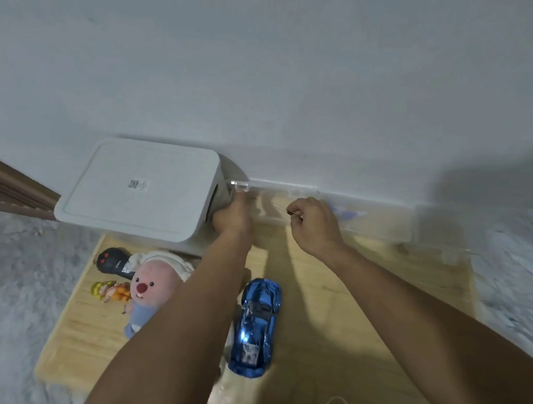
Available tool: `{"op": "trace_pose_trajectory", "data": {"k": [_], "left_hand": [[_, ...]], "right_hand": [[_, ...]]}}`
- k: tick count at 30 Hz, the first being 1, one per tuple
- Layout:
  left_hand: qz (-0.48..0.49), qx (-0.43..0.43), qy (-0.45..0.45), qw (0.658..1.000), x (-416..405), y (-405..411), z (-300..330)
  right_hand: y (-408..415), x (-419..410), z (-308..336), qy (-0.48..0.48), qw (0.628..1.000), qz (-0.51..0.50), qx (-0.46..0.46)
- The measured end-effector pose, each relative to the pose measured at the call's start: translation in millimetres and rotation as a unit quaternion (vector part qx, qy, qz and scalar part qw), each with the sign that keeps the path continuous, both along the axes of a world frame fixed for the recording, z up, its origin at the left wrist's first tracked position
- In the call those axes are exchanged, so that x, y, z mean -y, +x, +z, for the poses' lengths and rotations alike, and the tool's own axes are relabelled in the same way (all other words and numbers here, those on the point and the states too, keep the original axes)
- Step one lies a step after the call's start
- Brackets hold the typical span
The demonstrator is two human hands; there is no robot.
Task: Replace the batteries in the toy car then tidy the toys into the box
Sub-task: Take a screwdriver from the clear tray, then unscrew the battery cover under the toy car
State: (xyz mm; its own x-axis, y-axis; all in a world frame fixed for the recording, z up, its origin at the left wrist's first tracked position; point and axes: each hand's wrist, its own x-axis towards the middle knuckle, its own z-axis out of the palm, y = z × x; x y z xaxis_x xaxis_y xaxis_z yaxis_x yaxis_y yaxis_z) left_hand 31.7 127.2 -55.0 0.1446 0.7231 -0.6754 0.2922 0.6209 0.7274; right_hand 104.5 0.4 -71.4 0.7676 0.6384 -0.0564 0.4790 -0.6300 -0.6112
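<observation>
Our left hand (232, 215) reaches to a clear case (307, 205) against the wall, beside the lidded white box (140, 189); we cannot tell its grip. Our right hand (316, 225) pinches a thin tool (283, 209). The blue car (257, 327) sits on the wooden board (362, 306), between our forearms, near a plush (151, 290) and remote (113, 261)

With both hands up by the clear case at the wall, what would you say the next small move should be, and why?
Probably bring the thin tool in the right hand back to the blue toy car. The car lies untouched on the wooden board, and the white box is still lidded, so the battery step likely comes first.
</observation>
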Motion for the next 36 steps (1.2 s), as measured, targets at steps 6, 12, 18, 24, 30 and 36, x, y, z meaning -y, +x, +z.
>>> {"op": "trace_pose_trajectory", "data": {"k": [6, 12, 18, 24, 30, 36], "left_hand": [[-0.058, -0.042, 0.018, 0.997, 13.4, -17.7, 20.9], [-0.152, -0.095, 0.127, 0.975, 44.9, -50.6, 28.3], [-0.351, -0.305, 0.251, 0.849, 85.9, -90.4, 21.7], [-0.457, -0.395, 0.265, 0.752, 118.9, -111.6, 3.2], [-0.476, -0.421, 0.301, 0.711, 139.4, -124.2, -13.7], [-0.48, -0.445, 0.35, 0.67, 146.2, -125.4, -24.5]], "right_hand": [[-4.4, 33.7, 8.5, -0.012, 0.998, 0.017, -0.067], [-11.6, 50.9, 16.6, -0.048, 0.992, 0.03, -0.115], [-32.7, 64.5, 20.4, -0.078, 0.975, 0.045, -0.201], [-48.9, 79.9, 19.2, -0.066, 0.968, 0.05, -0.237], [-51.9, 97.2, 21.9, -0.092, 0.965, 0.045, -0.24], [-47.4, 111.8, 23.7, -0.035, 0.974, -0.007, -0.226]]}}
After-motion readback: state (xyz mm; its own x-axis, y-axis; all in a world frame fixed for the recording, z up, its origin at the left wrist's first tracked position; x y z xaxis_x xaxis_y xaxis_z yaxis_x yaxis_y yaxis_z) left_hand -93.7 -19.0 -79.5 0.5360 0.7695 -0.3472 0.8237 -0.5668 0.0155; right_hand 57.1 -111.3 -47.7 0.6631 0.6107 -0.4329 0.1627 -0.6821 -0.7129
